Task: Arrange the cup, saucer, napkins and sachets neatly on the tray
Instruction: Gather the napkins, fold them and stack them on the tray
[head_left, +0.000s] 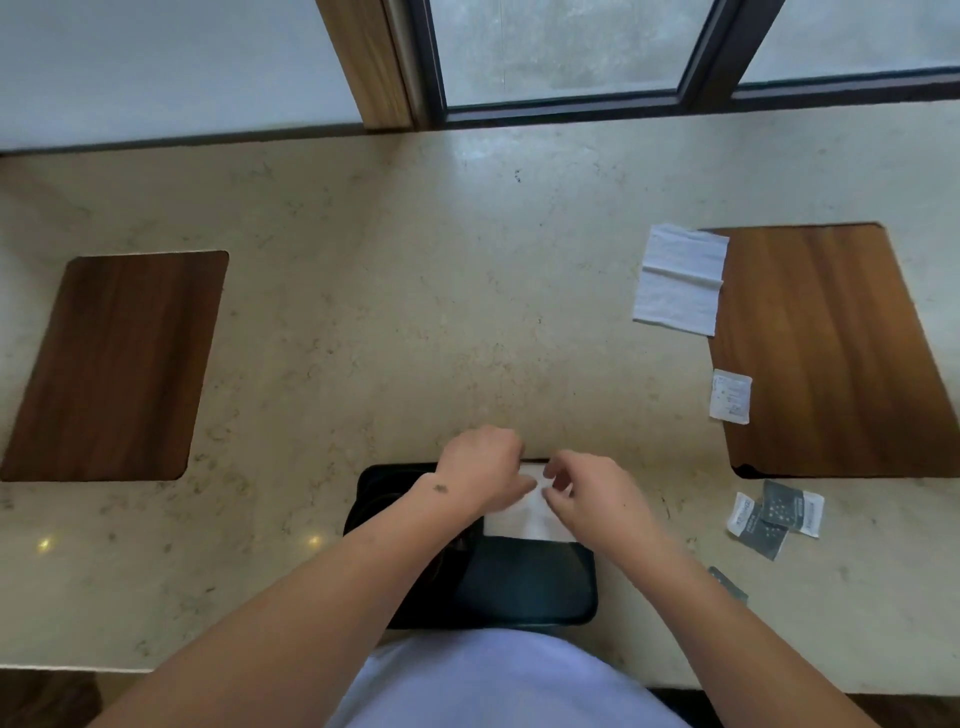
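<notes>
A black tray (535, 587) lies at the counter's near edge in front of me. A white napkin (524, 519) lies on the tray's far right part. My left hand (483, 467) and my right hand (587, 488) are both over the napkin's far edge, fingers curled down on it; the right thumb and fingers pinch it. A second white napkin (678, 278) lies unfolded at the right. One white sachet (731, 396) and a pile of grey and white sachets (774, 512) lie on the counter at the right. Something dark sits on the tray under my left forearm; I cannot tell what.
Two wooden insets are set into the beige stone counter (389, 312), one at the left (114, 364) and one at the right (831, 353). Another grey sachet (727, 582) lies beside my right forearm. A window and wall run along the far side.
</notes>
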